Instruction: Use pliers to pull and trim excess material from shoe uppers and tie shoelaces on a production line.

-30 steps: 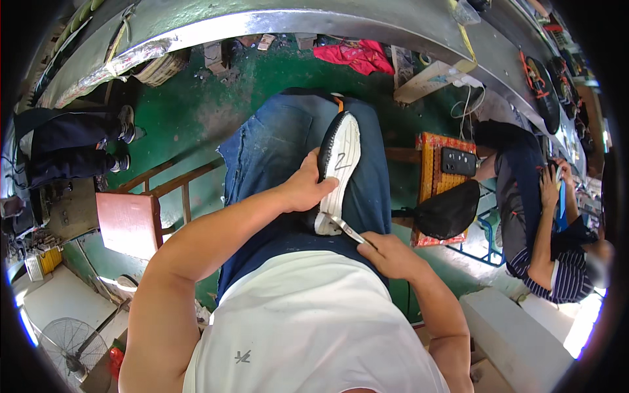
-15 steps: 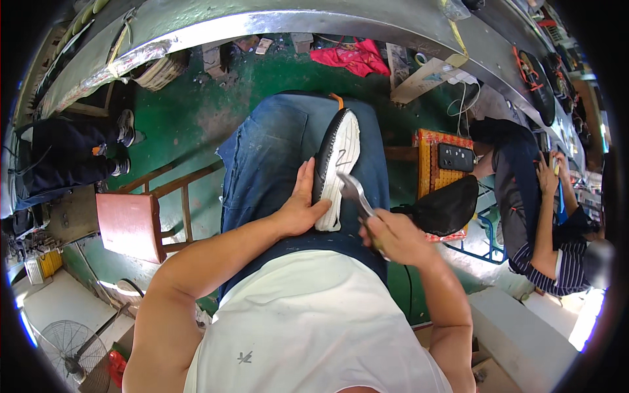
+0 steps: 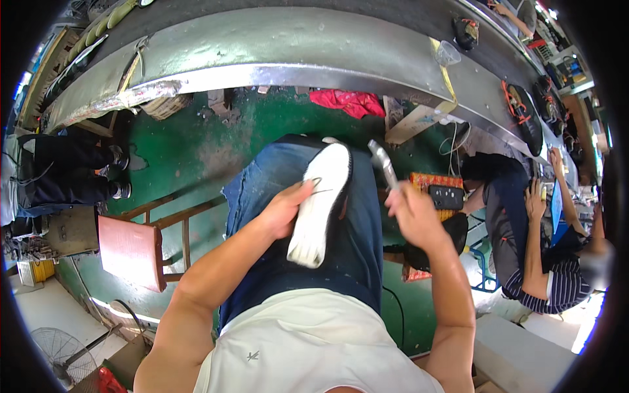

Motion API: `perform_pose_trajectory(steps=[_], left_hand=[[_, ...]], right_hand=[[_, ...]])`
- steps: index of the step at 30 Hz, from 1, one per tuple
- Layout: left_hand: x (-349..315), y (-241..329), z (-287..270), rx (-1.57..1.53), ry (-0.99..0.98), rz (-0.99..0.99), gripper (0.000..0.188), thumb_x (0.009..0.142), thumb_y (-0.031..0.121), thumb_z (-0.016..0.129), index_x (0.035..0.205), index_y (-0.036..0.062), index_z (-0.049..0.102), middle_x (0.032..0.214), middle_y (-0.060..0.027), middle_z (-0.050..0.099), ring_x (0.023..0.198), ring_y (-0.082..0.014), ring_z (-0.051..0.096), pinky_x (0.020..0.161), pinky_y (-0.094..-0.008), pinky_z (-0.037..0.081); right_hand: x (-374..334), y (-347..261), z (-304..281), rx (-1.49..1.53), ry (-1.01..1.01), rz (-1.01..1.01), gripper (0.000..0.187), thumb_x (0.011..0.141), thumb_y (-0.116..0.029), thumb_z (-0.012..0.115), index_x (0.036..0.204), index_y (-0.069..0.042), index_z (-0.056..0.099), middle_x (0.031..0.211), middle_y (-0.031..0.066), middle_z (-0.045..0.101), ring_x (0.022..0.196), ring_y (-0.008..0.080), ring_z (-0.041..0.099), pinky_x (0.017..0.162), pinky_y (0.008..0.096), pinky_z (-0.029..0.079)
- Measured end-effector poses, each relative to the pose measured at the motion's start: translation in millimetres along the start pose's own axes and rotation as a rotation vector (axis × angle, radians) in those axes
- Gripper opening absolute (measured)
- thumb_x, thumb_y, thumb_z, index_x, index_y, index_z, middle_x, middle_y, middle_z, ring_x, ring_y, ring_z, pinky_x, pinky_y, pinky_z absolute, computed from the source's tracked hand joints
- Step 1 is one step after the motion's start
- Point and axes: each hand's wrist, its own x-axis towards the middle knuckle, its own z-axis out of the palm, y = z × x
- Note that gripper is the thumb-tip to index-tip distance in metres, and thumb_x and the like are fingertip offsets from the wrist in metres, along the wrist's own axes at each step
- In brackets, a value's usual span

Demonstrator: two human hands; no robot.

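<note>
Above my lap a shoe [image 3: 320, 213] is turned sole up, its white sole facing me with dark marks drawn across the middle. My left hand [image 3: 289, 208] grips its left side, thumb on the sole and fingers hidden beneath. Raised to the right of the shoe and apart from it, a hammer [image 3: 387, 170] is in my right hand [image 3: 417, 215]. Its metal head points up and away from me. Under the shoe lie my blue-clad thighs [image 3: 262, 177].
A long metal bench [image 3: 262, 49] spans the far side. Left stands a stool with a reddish seat [image 3: 131, 250], near a standing person's legs [image 3: 72, 160]. At right, a black phone [image 3: 447, 196] lies on a woven seat beside a seated co-worker [image 3: 524, 216]. Pink-red cloth [image 3: 347, 101] lies below the bench.
The hammer has moved from over the sole to up and right of it. My left hand has gone from lying flat along the shoe to gripping it, and the shoe is tilted differently.
</note>
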Motion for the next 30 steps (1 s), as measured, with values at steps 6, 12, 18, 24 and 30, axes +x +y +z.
perform_pose_trajectory(steps=[6,12,18,24,30], left_hand=[[23,-10,-16,-0.232,0.030,-0.054,0.078,0.102,0.068,0.036,0.140,0.0021,0.054,0.130,-0.0150,0.066,0.117,-0.0308,0.065,0.103,-0.0490,0.052],[24,-1,-9,-0.220,0.275,-0.048,0.074,0.104,0.063,0.038,0.134,-0.0023,0.055,0.122,-0.0180,0.067,0.107,-0.0275,0.069,0.093,-0.0405,0.058],[35,-22,-23,0.092,0.443,0.310,0.050,0.110,0.036,0.044,0.136,-0.0052,0.053,0.123,-0.0154,0.065,0.106,-0.0228,0.066,0.094,-0.0335,0.053],[-16,12,-3,0.908,0.302,0.752,0.030,0.091,0.014,0.073,0.112,-0.0076,0.071,0.130,-0.0265,0.063,0.121,-0.0310,0.063,0.101,-0.0360,0.049],[-9,57,-12,1.077,0.202,0.577,0.015,0.098,0.008,0.063,0.106,-0.0044,0.067,0.105,-0.0119,0.070,0.094,-0.0155,0.066,0.082,-0.0301,0.053]], right_hand=[[137,-45,-59,-0.717,0.364,-0.092,0.040,0.100,-0.041,0.056,0.099,-0.001,0.062,0.091,0.0211,0.068,0.088,0.0430,0.067,0.079,0.0531,0.052],[149,-49,-21,-0.506,0.502,-0.653,0.021,0.090,-0.021,0.069,0.098,-0.003,0.063,0.095,0.0156,0.066,0.085,0.0372,0.065,0.077,0.0468,0.054],[30,-12,102,0.177,-0.054,-0.192,0.014,0.091,-0.012,0.069,0.098,-0.002,0.062,0.102,0.0179,0.064,0.097,0.0370,0.065,0.084,0.0426,0.053],[37,-8,98,0.265,-0.129,-0.470,0.016,0.095,-0.013,0.066,0.085,-0.001,0.062,0.090,0.0142,0.066,0.087,0.0314,0.064,0.073,0.0348,0.050],[79,-56,23,0.299,-0.523,-0.098,0.032,0.099,-0.023,0.063,0.073,-0.003,0.060,0.065,0.0119,0.059,0.058,0.0254,0.058,0.055,0.0360,0.044]])
